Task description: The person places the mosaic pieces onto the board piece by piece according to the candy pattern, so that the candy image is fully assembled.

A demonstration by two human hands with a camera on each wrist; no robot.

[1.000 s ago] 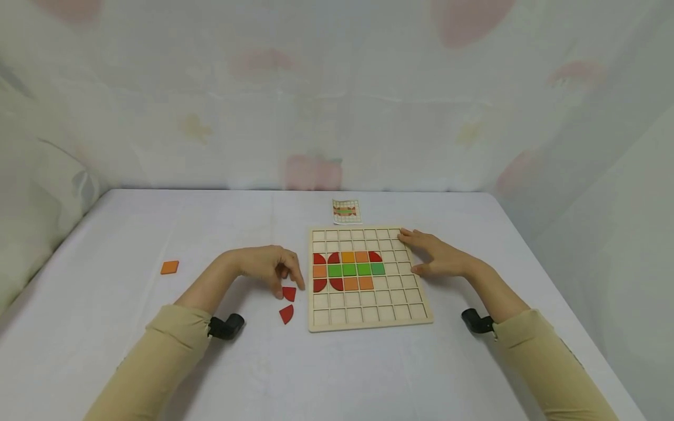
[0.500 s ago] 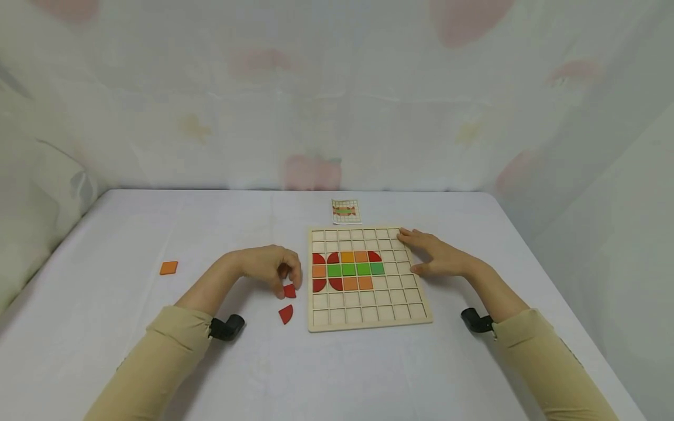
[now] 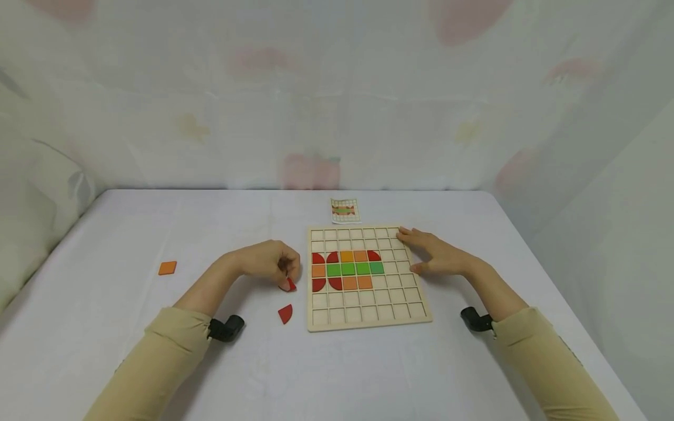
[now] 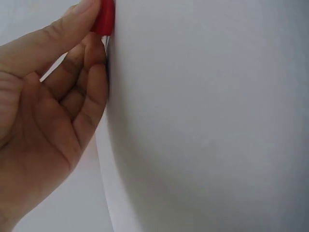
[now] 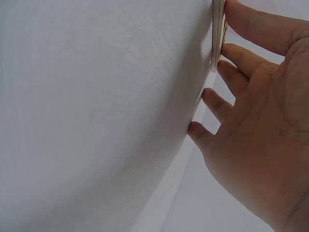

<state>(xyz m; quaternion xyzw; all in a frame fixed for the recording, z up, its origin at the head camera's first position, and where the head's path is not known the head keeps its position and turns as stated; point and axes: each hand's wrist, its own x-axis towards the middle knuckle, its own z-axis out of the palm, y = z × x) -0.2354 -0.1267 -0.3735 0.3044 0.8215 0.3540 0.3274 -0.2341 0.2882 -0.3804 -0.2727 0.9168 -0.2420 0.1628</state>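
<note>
My left hand (image 3: 267,261), fingers curled, pinches a red quarter-circle tile (image 3: 291,285) just left of the wooden grid board (image 3: 368,316). In the left wrist view the red tile shows at the thumb tip, close against the white cloth. Another red quarter-circle tile (image 3: 285,314) lies on the cloth below this hand. Over at the board's upper right edge rests my right hand (image 3: 439,254), fingers spread. Its thumb and fingertips touch the board's edge (image 5: 218,38) in the right wrist view. Red, orange, yellow and green tiles fill several cells in the board's left and middle columns.
A small printed pattern card (image 3: 344,211) lies behind the board. Farther left on the white tablecloth (image 3: 347,374) is a single orange square tile (image 3: 167,268). A patterned curtain (image 3: 337,105) hangs behind the table.
My left fingers have drawn in and curled, and now pinch the red quarter-circle tile that lay by the fingertips. My right hand stays at the board's edge.
</note>
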